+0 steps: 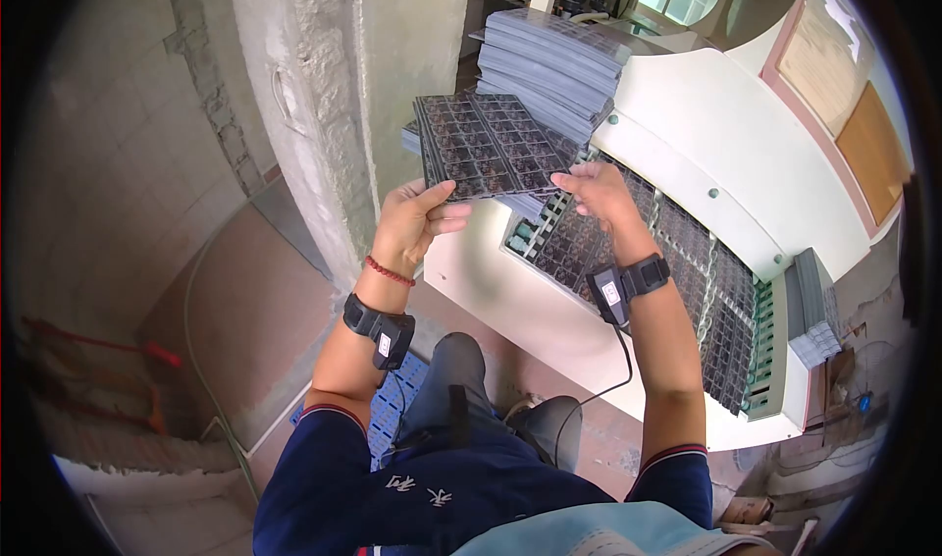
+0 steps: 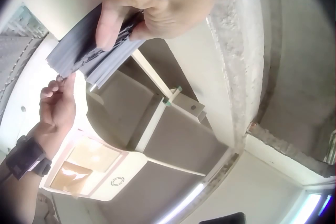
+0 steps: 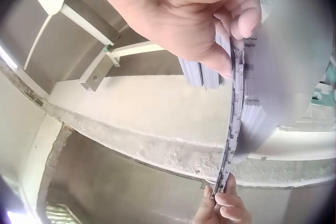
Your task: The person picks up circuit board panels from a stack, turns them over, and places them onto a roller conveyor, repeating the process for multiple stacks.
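Note:
A small bundle of thin, dark, grid-patterned panels (image 1: 481, 144) is held up in front of the body, tilted, its patterned face showing in the head view. My left hand (image 1: 410, 224) pinches its near left corner, thumb on top and fingers underneath. At the near right corner my right hand (image 1: 601, 195) grips the edge between thumb and fingers. Seen edge-on in the right wrist view, the panels (image 3: 234, 108) show notched edges lying close together. Behind the bundle rises a tall stack of similar panels (image 1: 549, 70), partly hidden by it.
A white machine (image 1: 677, 95) curves along the right, its roller bed carrying rows of grid-patterned panels (image 1: 579, 242). Another grey stack (image 1: 810, 296) stands at its far right end. A rough concrete pillar (image 1: 324, 114) is close on the left. A blue perforated crate (image 1: 400, 399) sits by the legs.

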The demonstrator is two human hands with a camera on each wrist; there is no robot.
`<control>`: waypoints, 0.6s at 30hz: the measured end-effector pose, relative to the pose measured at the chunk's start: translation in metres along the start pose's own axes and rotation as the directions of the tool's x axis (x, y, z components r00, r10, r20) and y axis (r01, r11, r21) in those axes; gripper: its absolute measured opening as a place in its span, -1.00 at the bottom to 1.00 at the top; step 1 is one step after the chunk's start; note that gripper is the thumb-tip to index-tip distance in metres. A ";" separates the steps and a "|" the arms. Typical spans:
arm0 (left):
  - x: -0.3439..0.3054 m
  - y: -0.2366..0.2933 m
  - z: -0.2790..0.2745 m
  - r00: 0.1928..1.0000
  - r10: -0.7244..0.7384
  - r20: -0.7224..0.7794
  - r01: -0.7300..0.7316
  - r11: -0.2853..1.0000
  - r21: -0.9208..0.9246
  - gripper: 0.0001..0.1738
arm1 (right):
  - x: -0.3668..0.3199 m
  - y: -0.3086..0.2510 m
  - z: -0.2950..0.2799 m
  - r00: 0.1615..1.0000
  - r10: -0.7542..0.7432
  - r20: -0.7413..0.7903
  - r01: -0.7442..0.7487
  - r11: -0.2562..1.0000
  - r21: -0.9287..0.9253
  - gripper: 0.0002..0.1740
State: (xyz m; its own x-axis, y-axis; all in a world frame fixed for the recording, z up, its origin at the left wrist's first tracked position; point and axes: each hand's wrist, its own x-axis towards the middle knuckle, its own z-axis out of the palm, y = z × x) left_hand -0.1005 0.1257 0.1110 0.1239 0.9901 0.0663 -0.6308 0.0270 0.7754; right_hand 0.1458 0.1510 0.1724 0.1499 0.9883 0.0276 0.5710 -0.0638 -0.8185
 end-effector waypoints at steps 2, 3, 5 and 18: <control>0.001 0.000 0.000 1.000 0.003 0.002 -0.003 1.000 0.006 -0.86 | -0.006 -0.008 -0.001 1.000 0.023 -0.005 -0.022 1.000 0.006 -0.37; 0.000 0.000 0.000 1.000 0.006 0.008 -0.006 1.000 0.005 -0.86 | -0.008 -0.010 -0.001 0.999 0.044 -0.008 -0.044 0.999 0.013 -0.36; -0.001 0.000 -0.001 1.000 0.009 0.014 -0.009 1.000 0.004 -0.85 | -0.002 0.001 0.003 0.999 -0.015 -0.041 0.017 0.999 0.040 -0.37; -0.070 -0.037 0.030 0.938 -0.128 0.322 0.155 0.986 -0.060 -0.58 | -0.118 0.080 -0.005 0.997 0.032 -0.073 0.041 0.590 0.806 -0.76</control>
State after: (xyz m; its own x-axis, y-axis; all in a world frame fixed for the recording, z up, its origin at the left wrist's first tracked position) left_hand -0.0634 0.0511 0.0966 0.4432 0.8810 0.1652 -0.6490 0.1883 0.7371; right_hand 0.1782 0.0285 0.1064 0.2267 0.9730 0.0436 -0.3080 0.1141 -0.9445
